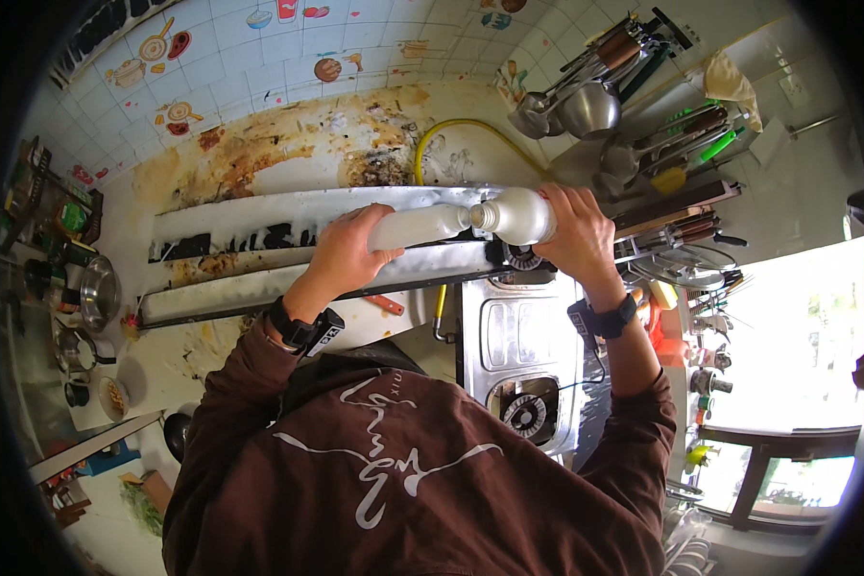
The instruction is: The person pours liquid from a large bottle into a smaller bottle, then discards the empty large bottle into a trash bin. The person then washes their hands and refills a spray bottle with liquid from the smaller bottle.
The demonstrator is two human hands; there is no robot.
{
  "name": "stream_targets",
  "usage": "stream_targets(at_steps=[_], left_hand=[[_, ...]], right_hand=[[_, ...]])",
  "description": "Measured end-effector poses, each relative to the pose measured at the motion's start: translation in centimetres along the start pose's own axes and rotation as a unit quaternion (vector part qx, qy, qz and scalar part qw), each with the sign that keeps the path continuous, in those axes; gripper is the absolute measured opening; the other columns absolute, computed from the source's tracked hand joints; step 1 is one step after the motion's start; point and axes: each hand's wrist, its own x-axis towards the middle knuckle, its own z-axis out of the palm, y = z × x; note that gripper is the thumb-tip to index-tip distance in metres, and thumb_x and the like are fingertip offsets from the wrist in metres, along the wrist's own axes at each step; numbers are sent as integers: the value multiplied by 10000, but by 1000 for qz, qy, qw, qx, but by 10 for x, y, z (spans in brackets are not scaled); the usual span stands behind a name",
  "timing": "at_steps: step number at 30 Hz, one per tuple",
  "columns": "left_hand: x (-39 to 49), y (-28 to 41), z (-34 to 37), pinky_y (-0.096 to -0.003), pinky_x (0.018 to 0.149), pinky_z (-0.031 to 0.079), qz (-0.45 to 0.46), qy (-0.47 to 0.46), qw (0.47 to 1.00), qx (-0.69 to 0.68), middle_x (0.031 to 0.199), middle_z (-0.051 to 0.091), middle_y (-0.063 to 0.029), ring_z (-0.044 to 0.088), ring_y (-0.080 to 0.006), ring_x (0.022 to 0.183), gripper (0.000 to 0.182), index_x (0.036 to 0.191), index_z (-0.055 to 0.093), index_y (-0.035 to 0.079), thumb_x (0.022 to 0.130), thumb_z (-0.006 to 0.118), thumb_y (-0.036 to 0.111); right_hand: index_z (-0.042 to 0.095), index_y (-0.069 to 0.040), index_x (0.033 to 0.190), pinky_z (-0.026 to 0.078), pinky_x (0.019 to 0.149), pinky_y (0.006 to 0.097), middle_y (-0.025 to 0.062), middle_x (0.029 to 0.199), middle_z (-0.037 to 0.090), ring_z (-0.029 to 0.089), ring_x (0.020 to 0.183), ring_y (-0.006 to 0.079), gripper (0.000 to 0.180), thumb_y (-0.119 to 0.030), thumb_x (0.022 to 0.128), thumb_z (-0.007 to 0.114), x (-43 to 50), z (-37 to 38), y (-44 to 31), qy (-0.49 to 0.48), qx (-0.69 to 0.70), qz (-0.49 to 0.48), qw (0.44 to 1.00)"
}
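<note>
My left hand [347, 252] grips a translucent whitish bottle [417, 227], which lies nearly level with its neck pointing right. In my right hand [579, 229] is a second white plastic bottle [522, 214], uncapped, its threaded neck pointing left. The two mouths meet or nearly meet; I cannot tell whether they touch. Under both hands runs a long dark-edged panel [417, 265] coated with white foam or residue. Behind it lies another whitened strip [259, 204], with black patches between the two.
A two-burner steel gas stove [518, 335] stands at front right, beside a yellow hose [441, 309]. An orange-handled tool [383, 304] lies by the panel. Ladles [594, 108] hang at upper right. A steel bowl [101, 291] is at left. Brown grime [259, 162] stains the back counter.
</note>
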Motion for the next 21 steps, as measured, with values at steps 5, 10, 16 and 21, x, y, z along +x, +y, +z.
stream_targets(at_steps=[5, 10, 16, 21], left_hand=[[-3, 0, -1, -466, 857, 529, 12, 13, 999, 29, 1092, 695, -162, 656, -394, 1017, 497, 1160, 618, 37, 760, 834, 238], [-5, -1, 1, -457, 857, 523, 10, 24, 999, 45, 1095, 693, -149, 654, -379, 1017, 501, 1168, 613, 35, 762, 823, 239], [-5, -1, 4, -449, 841, 514, 23, 45, 997, 53, 1070, 692, -144, 654, -364, 986, 482, 1152, 611, 40, 755, 816, 219], [-5, 1, 5, -445, 819, 513, 37, 74, 994, 66, 1032, 691, -132, 657, -351, 956, 455, 1126, 611, 48, 747, 814, 197]], right_hand=[[604, -135, 1220, 592, 774, 396, 27, 1124, 664, 620, 1103, 246, 693, -149, 563, 825, 1, -5, -2, -13, -30, -4, 999], [599, -134, 1212, 597, 749, 388, 12, 1121, 660, 618, 1092, 239, 693, -151, 559, 830, 5, -10, -4, -5, -58, -16, 998], [606, -137, 1169, 597, 721, 370, 6, 1069, 655, 622, 1051, 231, 624, -135, 580, 814, 11, -14, -8, 1, -76, -25, 997], [621, -141, 1127, 597, 693, 352, 2, 1023, 651, 626, 1035, 222, 545, -110, 607, 782, 15, -16, -11, 10, -98, -35, 995]])
